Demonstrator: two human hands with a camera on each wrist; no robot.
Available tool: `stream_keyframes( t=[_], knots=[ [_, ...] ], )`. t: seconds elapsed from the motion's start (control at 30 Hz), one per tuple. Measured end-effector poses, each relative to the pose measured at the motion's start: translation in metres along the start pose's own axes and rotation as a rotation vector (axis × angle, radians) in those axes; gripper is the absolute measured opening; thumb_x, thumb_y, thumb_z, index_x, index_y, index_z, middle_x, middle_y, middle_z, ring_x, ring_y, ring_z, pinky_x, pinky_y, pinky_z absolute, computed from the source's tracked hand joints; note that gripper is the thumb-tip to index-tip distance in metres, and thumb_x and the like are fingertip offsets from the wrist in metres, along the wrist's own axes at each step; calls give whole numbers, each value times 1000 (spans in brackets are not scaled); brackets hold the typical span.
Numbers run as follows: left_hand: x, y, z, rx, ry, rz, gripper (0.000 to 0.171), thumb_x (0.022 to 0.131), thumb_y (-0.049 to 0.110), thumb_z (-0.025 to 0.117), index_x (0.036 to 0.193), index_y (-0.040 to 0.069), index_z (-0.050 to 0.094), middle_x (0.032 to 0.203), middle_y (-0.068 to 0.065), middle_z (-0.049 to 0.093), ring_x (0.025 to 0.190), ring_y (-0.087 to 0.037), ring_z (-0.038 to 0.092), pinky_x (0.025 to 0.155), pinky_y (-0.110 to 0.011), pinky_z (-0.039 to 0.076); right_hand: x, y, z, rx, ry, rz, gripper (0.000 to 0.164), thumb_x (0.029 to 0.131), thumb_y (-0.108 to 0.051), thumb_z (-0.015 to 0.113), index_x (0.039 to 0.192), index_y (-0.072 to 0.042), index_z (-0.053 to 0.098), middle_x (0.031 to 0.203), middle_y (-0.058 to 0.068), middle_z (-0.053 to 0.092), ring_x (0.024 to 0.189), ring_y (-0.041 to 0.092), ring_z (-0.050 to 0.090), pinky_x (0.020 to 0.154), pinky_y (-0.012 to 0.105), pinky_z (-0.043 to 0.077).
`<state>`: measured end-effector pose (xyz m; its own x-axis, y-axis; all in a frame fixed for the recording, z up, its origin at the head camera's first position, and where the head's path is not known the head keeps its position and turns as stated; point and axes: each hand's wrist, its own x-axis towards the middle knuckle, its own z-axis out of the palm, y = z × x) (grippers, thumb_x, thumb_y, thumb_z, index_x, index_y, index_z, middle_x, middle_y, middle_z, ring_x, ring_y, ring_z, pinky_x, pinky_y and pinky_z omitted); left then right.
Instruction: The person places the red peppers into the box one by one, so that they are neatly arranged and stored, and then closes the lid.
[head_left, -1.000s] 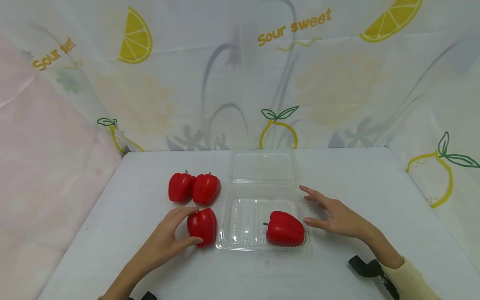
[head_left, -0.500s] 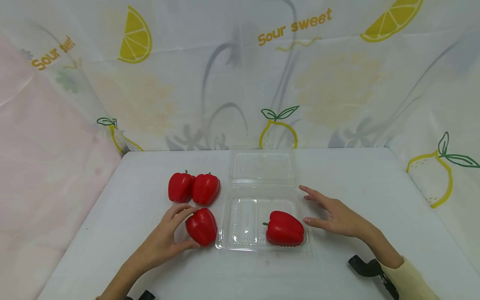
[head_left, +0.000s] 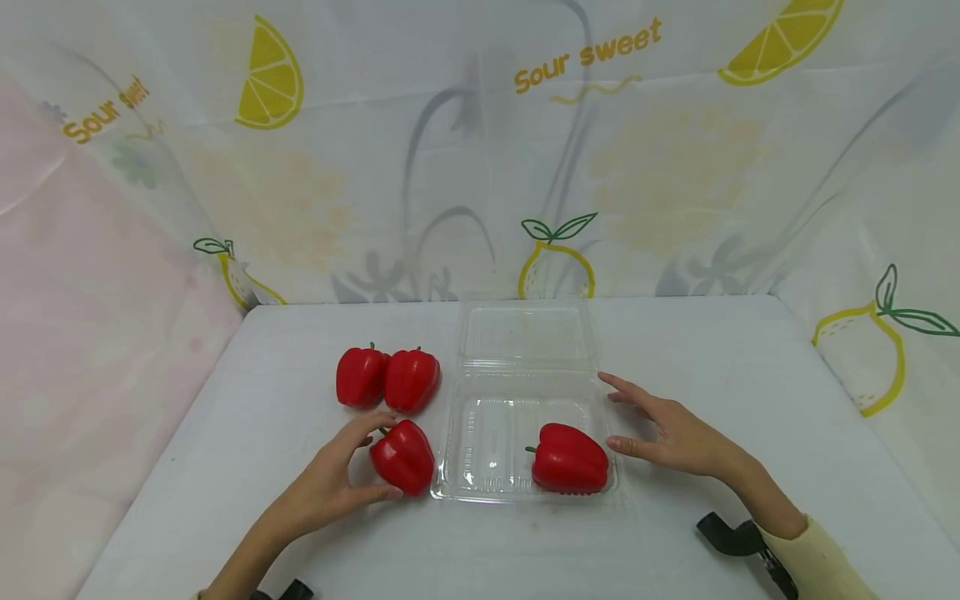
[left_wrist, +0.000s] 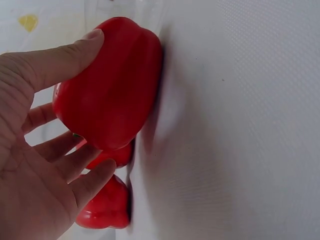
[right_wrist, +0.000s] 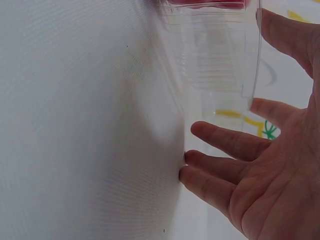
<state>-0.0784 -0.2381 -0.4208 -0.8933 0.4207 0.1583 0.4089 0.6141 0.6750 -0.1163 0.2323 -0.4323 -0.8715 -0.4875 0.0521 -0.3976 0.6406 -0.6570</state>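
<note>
On the white table my left hand [head_left: 330,479] holds a red bell pepper [head_left: 405,458] between thumb and fingers, just left of a clear plastic clamshell box [head_left: 480,497]. In the left wrist view the thumb presses one side of this pepper [left_wrist: 110,85] and the index finger goes behind it; the other fingers spread below. Its green stem points up and left in the head view. Another red bell pepper [head_left: 570,460] lies on its side in the box's front right part. My right hand [head_left: 667,433] rests with fingers spread, fingertips right at the box's right rim [right_wrist: 258,60].
Two more red bell peppers, one [head_left: 362,377] beside the other [head_left: 412,381], stand behind my left hand. The box's lid [head_left: 525,333] lies folded back toward the rear wall. Black wrist mounts [head_left: 731,535] sit under both forearms. A lemon-print cloth [head_left: 480,167] hangs behind the table.
The bell pepper at my left hand has turned, its stem tipping to the left, and its top has shifted slightly left. The left fingers have shifted around it. My right hand and the box stay put.
</note>
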Motion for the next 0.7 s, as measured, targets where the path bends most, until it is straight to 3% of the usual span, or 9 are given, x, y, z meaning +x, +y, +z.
stream_keyframes(
  t=[0.33,0.7],
  knots=[
    [1,-2,3,-61,-21,-12,90,61,25,95,138,15,48,129,10,54,117,-17,56,89,-40,54,-1,0,-1,-6,0,-1,81,86,-45,72,153,-20,33,134,11,59,123,33,55,90,62,48],
    [0,-1,3,-74,-17,-52,86,62,28,94,135,20,48,126,8,55,114,-17,58,88,-38,54,-1,0,-1,4,-7,5,81,87,-44,71,153,-20,33,134,11,58,123,34,55,90,63,47]
  ],
)
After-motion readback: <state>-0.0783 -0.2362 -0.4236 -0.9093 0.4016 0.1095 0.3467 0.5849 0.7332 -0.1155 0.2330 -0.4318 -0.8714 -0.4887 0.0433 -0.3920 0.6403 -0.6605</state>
